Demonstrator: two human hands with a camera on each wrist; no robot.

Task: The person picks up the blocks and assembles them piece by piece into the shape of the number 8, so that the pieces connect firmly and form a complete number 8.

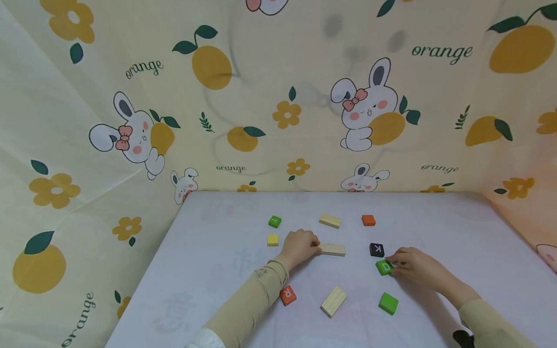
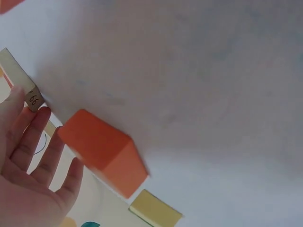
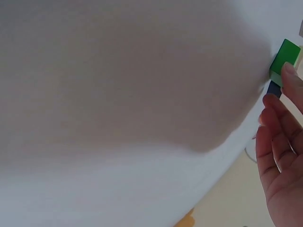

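Observation:
My left hand (image 1: pixel 300 247) is at the left end of a pale wooden block (image 1: pixel 332 249) lying mid-table. In the left wrist view, thumb and forefinger pinch that wooden block (image 2: pixel 32 97) by its numbered end; the other fingers are spread. With thumb and fingertips my right hand (image 1: pixel 419 268) holds a green letter block (image 1: pixel 384 267) marked D, low at the table. Just behind it lies a black block (image 1: pixel 376 250) marked K. The right wrist view shows the thumb against the green block (image 3: pixel 285 59). An orange block (image 1: pixel 288 295) marked R is beside the left forearm.
A green block (image 1: pixel 274 221), a wooden block (image 1: pixel 330 221) and an orange block (image 1: pixel 368 220) lie farther back. A yellow block (image 1: pixel 272 240) is left of the left hand. Nearer are another wooden block (image 1: pixel 333 302) and a green block (image 1: pixel 388 303). Patterned cloth (image 1: pixel 261 106) hangs behind the table.

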